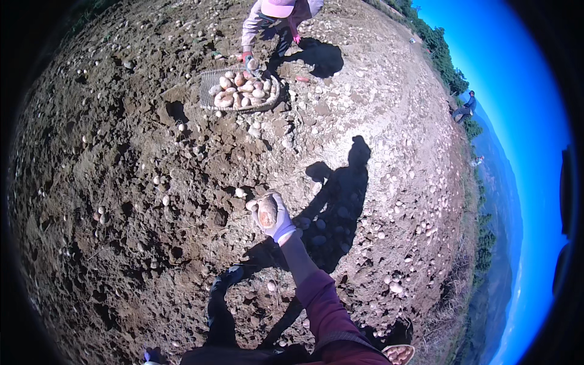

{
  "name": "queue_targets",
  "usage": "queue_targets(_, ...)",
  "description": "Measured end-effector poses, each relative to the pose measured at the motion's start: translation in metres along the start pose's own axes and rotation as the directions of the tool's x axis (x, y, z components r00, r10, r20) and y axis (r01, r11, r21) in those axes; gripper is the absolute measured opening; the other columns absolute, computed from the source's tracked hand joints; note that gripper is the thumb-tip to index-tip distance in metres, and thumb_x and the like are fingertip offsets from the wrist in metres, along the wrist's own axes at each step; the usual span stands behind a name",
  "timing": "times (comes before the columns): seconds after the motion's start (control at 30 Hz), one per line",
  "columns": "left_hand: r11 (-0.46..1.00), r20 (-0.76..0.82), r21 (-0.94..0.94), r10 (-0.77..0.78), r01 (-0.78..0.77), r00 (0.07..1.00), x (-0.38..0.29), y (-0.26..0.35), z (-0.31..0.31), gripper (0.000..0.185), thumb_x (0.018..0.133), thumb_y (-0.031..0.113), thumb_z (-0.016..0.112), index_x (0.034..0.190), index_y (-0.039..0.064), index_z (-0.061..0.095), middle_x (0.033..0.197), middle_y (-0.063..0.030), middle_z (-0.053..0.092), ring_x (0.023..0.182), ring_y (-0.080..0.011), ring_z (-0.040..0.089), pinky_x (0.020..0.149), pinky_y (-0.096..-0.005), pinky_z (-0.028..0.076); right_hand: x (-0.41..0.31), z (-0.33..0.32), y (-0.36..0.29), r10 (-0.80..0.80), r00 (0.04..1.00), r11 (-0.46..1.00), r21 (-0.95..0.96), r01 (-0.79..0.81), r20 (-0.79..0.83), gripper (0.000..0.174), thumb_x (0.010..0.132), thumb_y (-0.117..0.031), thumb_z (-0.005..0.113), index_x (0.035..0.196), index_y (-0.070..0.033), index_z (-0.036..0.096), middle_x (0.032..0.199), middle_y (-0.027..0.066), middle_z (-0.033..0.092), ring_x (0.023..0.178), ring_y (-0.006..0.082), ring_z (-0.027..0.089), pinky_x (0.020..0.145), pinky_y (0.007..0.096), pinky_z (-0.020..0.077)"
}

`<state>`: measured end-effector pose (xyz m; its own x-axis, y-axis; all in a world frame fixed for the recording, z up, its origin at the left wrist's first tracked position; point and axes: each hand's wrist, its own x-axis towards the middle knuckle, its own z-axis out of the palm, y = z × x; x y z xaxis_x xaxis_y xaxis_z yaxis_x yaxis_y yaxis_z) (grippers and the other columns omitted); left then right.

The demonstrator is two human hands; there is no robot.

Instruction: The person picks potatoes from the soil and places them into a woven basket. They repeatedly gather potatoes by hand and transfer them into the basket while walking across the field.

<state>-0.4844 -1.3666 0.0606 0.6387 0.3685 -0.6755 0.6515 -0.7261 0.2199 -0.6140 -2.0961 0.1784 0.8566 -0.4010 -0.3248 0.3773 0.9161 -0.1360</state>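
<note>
My right hand (280,223), in a pale work glove, reaches out over the soil. It is closed on a large, soil-marked potato (267,214); a smaller pale potato (251,205) shows against the fingers, and I cannot tell whether it is held too. On the ground just beyond lies another pale potato (240,192). At the bottom left edge, a purplish-white patch looks like my gloved left hand (153,356). Most of it is cut off, so its fingers cannot be made out.
Ahead, a person in a pink cap (278,8) bends over a woven basket (209,84) heaped with potatoes (244,91), one gloved hand at its rim. A second basket of potatoes (398,354) stands at the lower right. Loose potatoes dot the cloddy soil (146,255). Another person (467,107) is farther off.
</note>
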Motion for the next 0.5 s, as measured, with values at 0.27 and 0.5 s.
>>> queue_targets(0.27,0.856,0.28,0.508,-0.062,-0.093,0.958,-0.02,-0.042,0.017,0.043,0.079,0.028,0.067,0.117,0.008,0.061,0.098,-0.0171,0.068,0.085,-0.0304,0.067,0.068,-0.0461,0.057,0.078,0.137,-0.036,-0.301,0.94,0.88,-0.333,0.339,0.163,0.053,0.094,-0.043,0.056,0.135,-0.015,0.037,0.126,0.0134,0.047,0.106,0.0298,0.055,0.085,0.0416,0.0512)
queue_targets(0.5,0.622,0.476,0.664,0.076,-0.415,0.876,-0.031,-0.025,0.064,0.04,0.079,0.029,0.067,0.112,0.008,0.065,0.099,-0.0183,0.068,0.087,-0.0315,0.067,0.071,-0.0469,0.057,-0.181,-0.142,0.116,0.132,0.728,0.794,-0.368,-0.484,-0.672,0.044,0.098,-0.045,0.05,0.128,-0.014,0.049,0.127,0.0091,0.057,0.101,0.0261,0.061,0.084,0.0415,0.05)
